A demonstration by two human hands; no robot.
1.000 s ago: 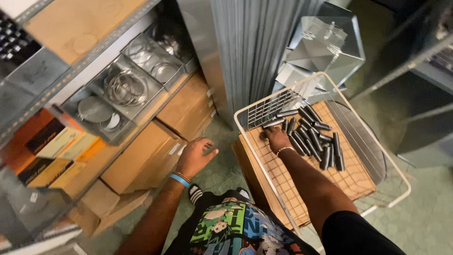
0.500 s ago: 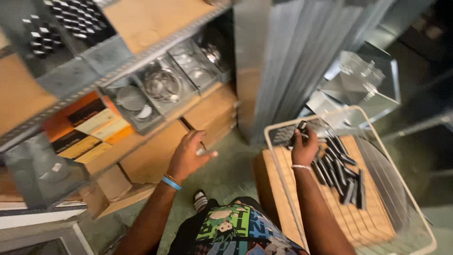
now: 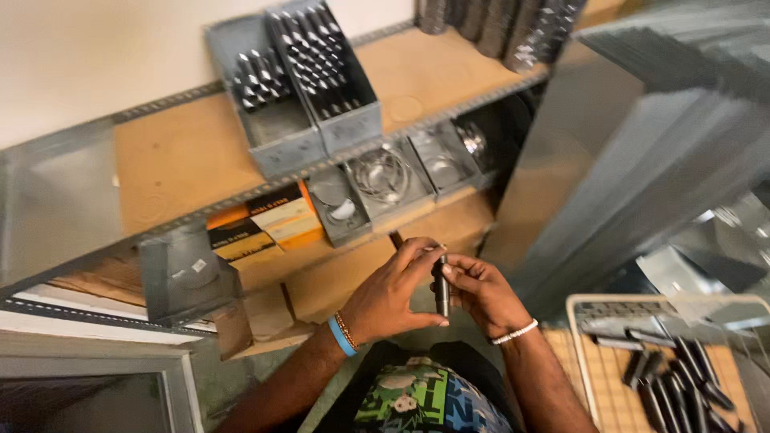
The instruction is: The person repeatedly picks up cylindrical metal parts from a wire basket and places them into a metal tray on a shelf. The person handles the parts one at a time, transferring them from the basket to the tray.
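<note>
Both my hands meet in the lower middle of the head view, holding one short dark metal tube (image 3: 442,291) upright between them. My left hand (image 3: 393,290), with a blue wristband, grips it from the left. My right hand (image 3: 480,293), with a white bead bracelet, pinches it from the right. Several more dark tubes (image 3: 678,377) lie on a wire cart (image 3: 579,337) at the lower right.
A metal shelf (image 3: 176,152) ahead carries grey bins of dark tubes (image 3: 321,64). Below it sit small trays with metal rings (image 3: 381,178), orange boxes (image 3: 265,220) and cardboard cartons (image 3: 337,281). Sheet-metal ducting (image 3: 642,144) stands at the right.
My right hand lifted a tube off the cart and my left hand left the carton; both now hold the tube together. The view has tilted up toward the shelf.
</note>
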